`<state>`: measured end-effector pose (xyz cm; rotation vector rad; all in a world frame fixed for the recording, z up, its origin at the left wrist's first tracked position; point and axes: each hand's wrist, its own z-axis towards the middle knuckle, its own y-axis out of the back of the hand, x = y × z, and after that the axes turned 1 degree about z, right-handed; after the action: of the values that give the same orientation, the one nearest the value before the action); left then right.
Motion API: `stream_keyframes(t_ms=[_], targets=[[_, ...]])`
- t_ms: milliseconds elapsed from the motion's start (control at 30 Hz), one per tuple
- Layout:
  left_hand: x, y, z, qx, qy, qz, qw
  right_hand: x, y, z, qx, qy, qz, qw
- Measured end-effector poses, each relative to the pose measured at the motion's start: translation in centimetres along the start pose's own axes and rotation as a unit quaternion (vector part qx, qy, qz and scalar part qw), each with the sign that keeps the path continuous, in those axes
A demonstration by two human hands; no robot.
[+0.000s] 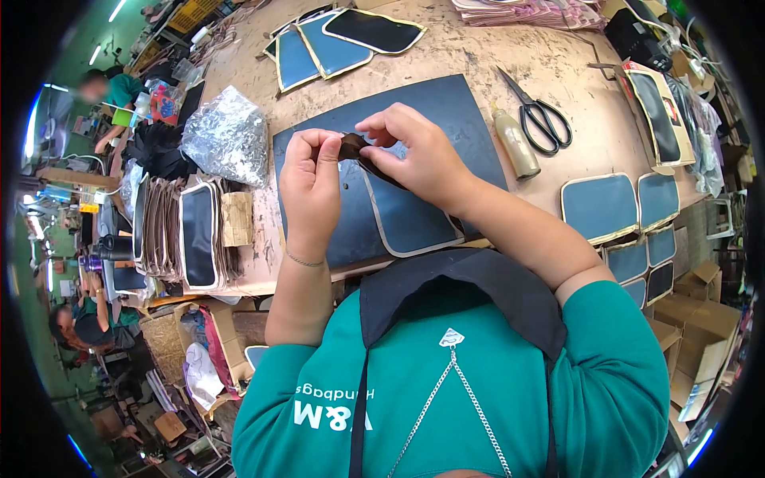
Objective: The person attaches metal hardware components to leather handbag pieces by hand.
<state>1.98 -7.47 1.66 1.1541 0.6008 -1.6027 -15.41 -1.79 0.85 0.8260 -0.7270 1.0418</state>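
A dark brown strip, which looks like leather or fabric, is stretched between both hands over a dark work mat. My left hand pinches one end between thumb and fingers. My right hand is closed on the strip a little to the right, thumb beneath and fingers curled. Part of the strip trails down behind my right hand. Below the hands, a blue panel with a pale edge lies on the mat, partly covered by my right forearm.
Black-handled scissors and a bottle lie right of the mat. More edged panels sit at the far side and right. Leftward are a clear plastic bag and a panel stack. Other people appear at far left.
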Motion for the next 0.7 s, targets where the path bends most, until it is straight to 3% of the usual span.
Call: stream_keyframes(t_ms=[133,233,700], targets=[[-0.4,-0.6,0.2,-0.020,-0.003,-0.018,1.000,-0.5,-0.1,0.1,-0.026,0.120,-0.125,0.985],[-0.5,-1.0,0.3,-0.027,0.008,-0.030,0.999,-0.7,-0.6,0.2,-0.055,0.155,-0.150,0.975],[0.1,-1.5,0.7,-0.049,0.052,-0.025,0.997,-1.6,-1.0,0.4,-0.070,0.180,-0.149,0.970]])
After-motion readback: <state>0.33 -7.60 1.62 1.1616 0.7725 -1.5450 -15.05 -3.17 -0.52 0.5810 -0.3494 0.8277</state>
